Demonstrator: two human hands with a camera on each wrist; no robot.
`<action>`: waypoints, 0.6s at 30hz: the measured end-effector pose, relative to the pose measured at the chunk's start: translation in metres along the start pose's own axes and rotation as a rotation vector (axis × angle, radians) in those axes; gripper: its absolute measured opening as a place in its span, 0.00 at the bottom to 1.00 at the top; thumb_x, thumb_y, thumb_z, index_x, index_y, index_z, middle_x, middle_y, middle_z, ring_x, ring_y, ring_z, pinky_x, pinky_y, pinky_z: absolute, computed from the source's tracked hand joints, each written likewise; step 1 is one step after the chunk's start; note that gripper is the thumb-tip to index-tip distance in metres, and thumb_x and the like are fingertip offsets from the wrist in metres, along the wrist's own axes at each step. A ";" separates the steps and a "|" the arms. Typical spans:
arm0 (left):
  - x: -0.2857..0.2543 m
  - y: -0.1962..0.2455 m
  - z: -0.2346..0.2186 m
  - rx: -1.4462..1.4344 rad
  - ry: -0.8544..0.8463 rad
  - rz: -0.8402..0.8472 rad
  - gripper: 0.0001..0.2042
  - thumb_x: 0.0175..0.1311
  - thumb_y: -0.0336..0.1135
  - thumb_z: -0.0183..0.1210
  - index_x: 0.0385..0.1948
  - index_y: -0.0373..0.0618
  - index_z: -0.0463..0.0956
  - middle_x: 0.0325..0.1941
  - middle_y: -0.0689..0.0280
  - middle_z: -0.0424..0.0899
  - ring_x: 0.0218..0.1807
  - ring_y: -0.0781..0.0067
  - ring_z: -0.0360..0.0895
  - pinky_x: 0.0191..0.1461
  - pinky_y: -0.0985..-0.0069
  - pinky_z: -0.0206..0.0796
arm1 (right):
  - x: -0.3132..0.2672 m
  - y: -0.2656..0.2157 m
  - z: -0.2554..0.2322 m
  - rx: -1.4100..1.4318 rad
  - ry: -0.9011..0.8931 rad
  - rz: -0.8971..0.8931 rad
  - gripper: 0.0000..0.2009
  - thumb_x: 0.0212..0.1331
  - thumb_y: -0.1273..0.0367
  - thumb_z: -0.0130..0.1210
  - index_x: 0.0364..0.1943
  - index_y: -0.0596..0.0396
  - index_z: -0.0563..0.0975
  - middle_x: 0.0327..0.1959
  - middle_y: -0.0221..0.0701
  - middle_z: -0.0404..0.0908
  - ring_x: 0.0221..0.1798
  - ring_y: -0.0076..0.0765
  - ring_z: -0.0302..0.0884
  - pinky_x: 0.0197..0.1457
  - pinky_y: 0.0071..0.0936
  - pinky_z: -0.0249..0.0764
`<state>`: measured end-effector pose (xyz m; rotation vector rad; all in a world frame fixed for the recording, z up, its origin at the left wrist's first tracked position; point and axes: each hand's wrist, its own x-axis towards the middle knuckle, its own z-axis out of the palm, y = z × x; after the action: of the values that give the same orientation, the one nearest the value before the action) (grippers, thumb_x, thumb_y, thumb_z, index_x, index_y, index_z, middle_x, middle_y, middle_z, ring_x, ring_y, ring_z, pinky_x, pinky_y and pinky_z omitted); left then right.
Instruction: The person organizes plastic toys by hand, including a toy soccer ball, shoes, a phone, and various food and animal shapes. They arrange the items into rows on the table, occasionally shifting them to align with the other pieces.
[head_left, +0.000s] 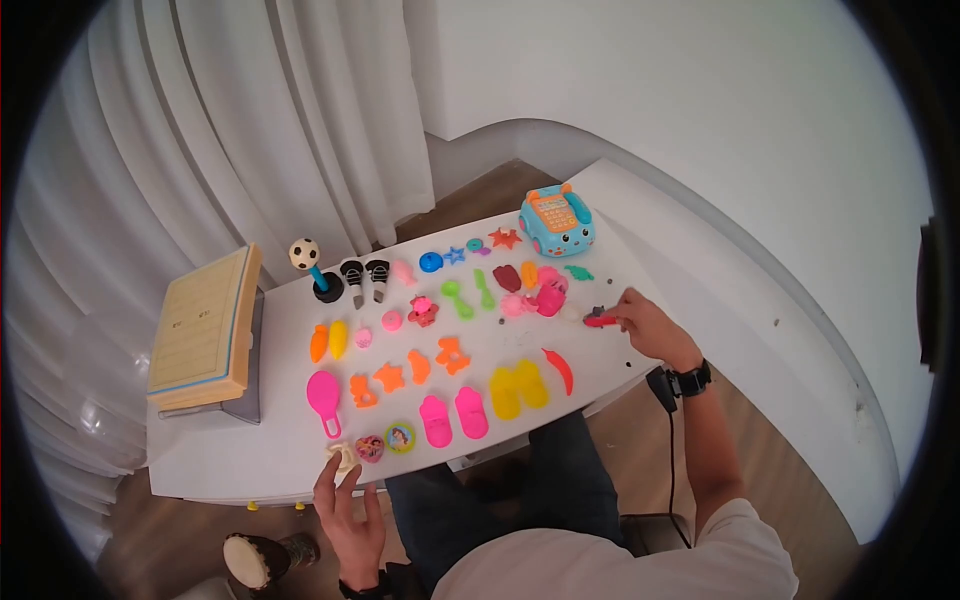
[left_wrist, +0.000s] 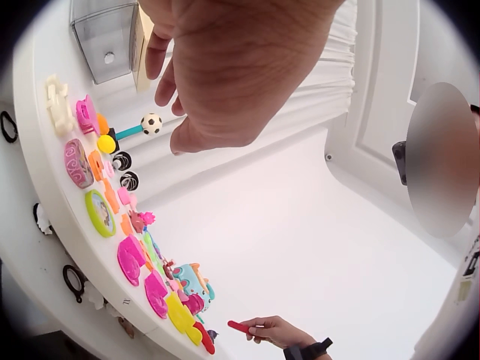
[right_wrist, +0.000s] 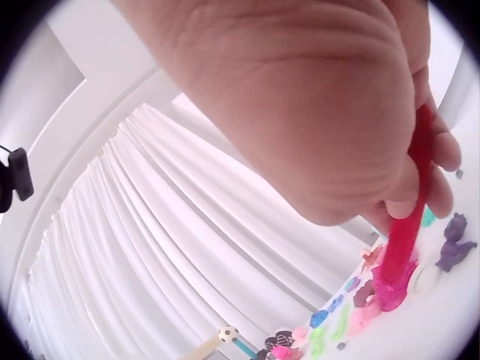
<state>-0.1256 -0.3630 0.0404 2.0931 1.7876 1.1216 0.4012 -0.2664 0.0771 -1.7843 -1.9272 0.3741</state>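
Note:
My right hand is over the table's right end, pinching a flat red stick between thumb and fingers. Just past the stick lie a bright pink toy and a whitish ring. Beside them stands a small dark purple figure. At the front left edge, my left hand has its fingers loosely extended, fingertips close by a cream-coloured piece. A heart-shaped pink piece and a round green-rimmed piece lie to the right of it.
Rows of toy pieces cover the white table, among them pink moulds and yellow moulds. A blue toy phone stands at the back right. A board on a stand and a football-topped stick are on the left.

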 end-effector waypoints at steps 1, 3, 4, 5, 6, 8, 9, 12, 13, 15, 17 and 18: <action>0.001 0.000 0.003 -0.014 -0.007 0.014 0.18 0.64 0.24 0.68 0.56 0.39 0.84 0.72 0.53 0.78 0.71 0.47 0.76 0.72 0.53 0.67 | -0.006 0.008 -0.003 -0.006 0.003 0.003 0.14 0.60 0.79 0.58 0.48 0.54 0.88 0.42 0.42 0.86 0.45 0.50 0.85 0.51 0.42 0.81; 0.003 0.002 0.007 -0.030 -0.014 0.030 0.18 0.64 0.25 0.68 0.56 0.39 0.85 0.72 0.53 0.78 0.70 0.47 0.76 0.72 0.54 0.67 | -0.012 0.013 -0.009 -0.196 -0.134 -0.011 0.13 0.57 0.78 0.59 0.44 0.52 0.90 0.41 0.40 0.88 0.47 0.49 0.86 0.53 0.43 0.81; 0.005 0.005 0.008 -0.045 -0.027 0.032 0.18 0.64 0.25 0.67 0.56 0.39 0.85 0.72 0.52 0.78 0.70 0.47 0.76 0.71 0.54 0.67 | -0.014 0.013 -0.011 -0.231 -0.187 0.024 0.10 0.57 0.76 0.60 0.39 0.50 0.90 0.40 0.37 0.89 0.49 0.49 0.87 0.54 0.42 0.82; 0.006 0.008 0.008 -0.060 -0.041 0.035 0.18 0.65 0.25 0.67 0.56 0.39 0.85 0.72 0.52 0.78 0.70 0.48 0.77 0.71 0.54 0.67 | -0.012 0.013 -0.011 -0.231 -0.183 0.028 0.10 0.57 0.76 0.60 0.39 0.50 0.90 0.40 0.37 0.89 0.49 0.49 0.87 0.54 0.42 0.82; 0.007 0.010 0.008 -0.061 -0.043 0.040 0.18 0.65 0.25 0.67 0.56 0.39 0.85 0.72 0.52 0.78 0.70 0.48 0.77 0.71 0.54 0.67 | -0.010 0.014 -0.009 -0.265 -0.207 -0.008 0.10 0.57 0.75 0.60 0.38 0.49 0.90 0.39 0.36 0.89 0.49 0.49 0.86 0.53 0.42 0.82; 0.009 0.014 0.007 -0.065 -0.045 0.046 0.18 0.65 0.24 0.67 0.57 0.39 0.84 0.72 0.52 0.78 0.70 0.47 0.77 0.71 0.55 0.68 | -0.004 0.018 0.001 -0.298 -0.225 -0.042 0.09 0.57 0.75 0.60 0.37 0.48 0.90 0.39 0.34 0.89 0.49 0.48 0.86 0.53 0.41 0.81; 0.010 0.014 0.007 -0.065 -0.045 0.052 0.18 0.65 0.24 0.67 0.57 0.39 0.84 0.72 0.52 0.78 0.70 0.47 0.77 0.71 0.55 0.68 | 0.001 0.021 0.009 -0.292 -0.254 -0.083 0.09 0.57 0.75 0.60 0.37 0.47 0.89 0.39 0.33 0.89 0.49 0.48 0.86 0.52 0.42 0.81; 0.006 0.012 0.006 -0.057 -0.022 0.047 0.18 0.64 0.23 0.67 0.57 0.39 0.84 0.72 0.52 0.77 0.69 0.47 0.77 0.69 0.56 0.70 | 0.012 0.016 0.021 -0.304 -0.310 -0.130 0.09 0.58 0.74 0.60 0.38 0.45 0.89 0.39 0.31 0.89 0.49 0.46 0.86 0.52 0.43 0.81; 0.004 0.008 0.005 -0.054 -0.016 0.047 0.18 0.64 0.23 0.67 0.56 0.39 0.84 0.72 0.52 0.77 0.69 0.48 0.78 0.68 0.56 0.71 | 0.015 0.012 0.024 -0.321 -0.342 -0.134 0.10 0.57 0.74 0.61 0.39 0.44 0.89 0.39 0.30 0.88 0.50 0.46 0.85 0.53 0.44 0.80; 0.000 0.004 0.002 -0.048 -0.011 0.047 0.18 0.63 0.22 0.67 0.56 0.39 0.83 0.72 0.51 0.77 0.68 0.48 0.78 0.68 0.56 0.72 | 0.023 0.004 0.024 -0.336 -0.394 -0.144 0.11 0.58 0.75 0.60 0.42 0.45 0.88 0.45 0.31 0.87 0.53 0.46 0.84 0.55 0.44 0.80; -0.003 0.002 -0.001 -0.033 -0.019 0.019 0.17 0.64 0.22 0.68 0.55 0.37 0.83 0.72 0.50 0.77 0.67 0.48 0.79 0.66 0.56 0.73 | 0.027 0.005 0.028 -0.327 -0.367 -0.195 0.12 0.57 0.75 0.62 0.43 0.47 0.87 0.52 0.31 0.85 0.57 0.45 0.83 0.57 0.43 0.79; -0.004 0.000 -0.001 -0.033 -0.020 0.021 0.17 0.64 0.22 0.68 0.55 0.37 0.83 0.72 0.50 0.77 0.67 0.48 0.79 0.66 0.56 0.73 | 0.026 0.004 0.028 -0.327 -0.366 -0.193 0.12 0.57 0.75 0.62 0.43 0.47 0.87 0.52 0.31 0.85 0.57 0.45 0.83 0.57 0.43 0.79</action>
<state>-0.1261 -0.3675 0.0396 2.1011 1.7303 1.1233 0.3890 -0.2372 0.0556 -1.7971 -2.5188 0.3527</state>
